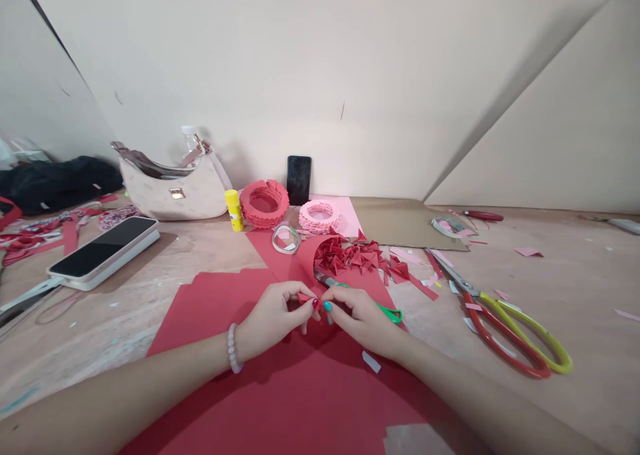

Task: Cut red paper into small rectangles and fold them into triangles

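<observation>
Both my hands meet over the red paper sheets (280,401) in the middle of the table. My left hand (273,315), with a beaded bracelet on its wrist, pinches a small folded red paper piece (306,299). Opposite it, my right hand (363,318) has its thumb and forefinger pressed together at the same piece's right end. Just beyond the fingers, a rolled red paper cone (307,255) lies on its side. Many red folded triangles (363,258) spill from its mouth. Green-handled scissors (393,313) are partly hidden behind my right hand.
Large red-and-yellow-handled scissors (505,331) lie at right. A white-cased phone (107,248) and a pale handbag (175,191) stand left. Behind are a yellow glue stick (233,211), a red paper ring (265,203), a pink paper ring (320,216), a tape roll (286,240) and a dark phone (299,180).
</observation>
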